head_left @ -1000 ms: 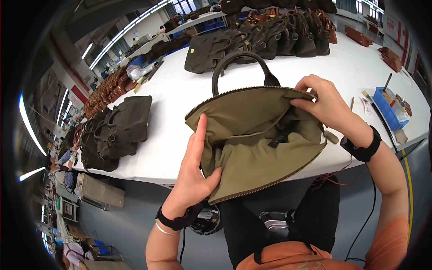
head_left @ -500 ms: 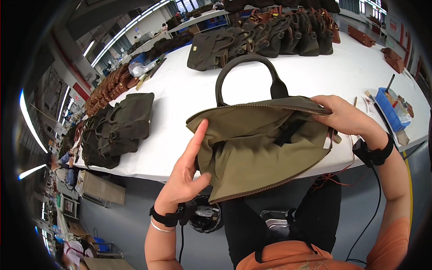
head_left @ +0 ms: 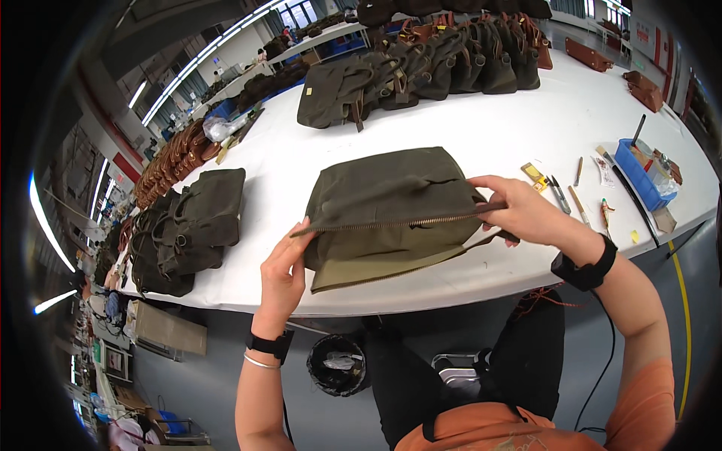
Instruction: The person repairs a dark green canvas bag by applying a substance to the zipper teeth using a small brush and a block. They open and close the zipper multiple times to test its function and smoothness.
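Observation:
A dark olive fabric bag [head_left: 387, 184] lies on the white table in front of me, its zippered mouth toward me and partly open. The brass-toothed zip edges and a strip of lighter green lining show along the near side. At the left end of the upper zip edge, my left hand [head_left: 282, 274] pinches the fabric between thumb and fingers. My right hand [head_left: 519, 210] grips the bag's right corner near the zip end, with a dark strip hanging below the fingers. The bag's handles are out of sight.
Dark bags are piled at the left [head_left: 203, 218] and lined up at the back [head_left: 451, 68] of the white table [head_left: 278, 150]. Right of the bag lie pliers [head_left: 558, 194], a yellow packet [head_left: 535, 174] and a blue bin [head_left: 639, 177]. A lined trash bin [head_left: 336, 368] stands below.
The bag has gone from held up, lining facing me and handle raised, to lying on the table with its mouth narrowed. My left hand's fingers, earlier spread against its side, now pinch the zip edge.

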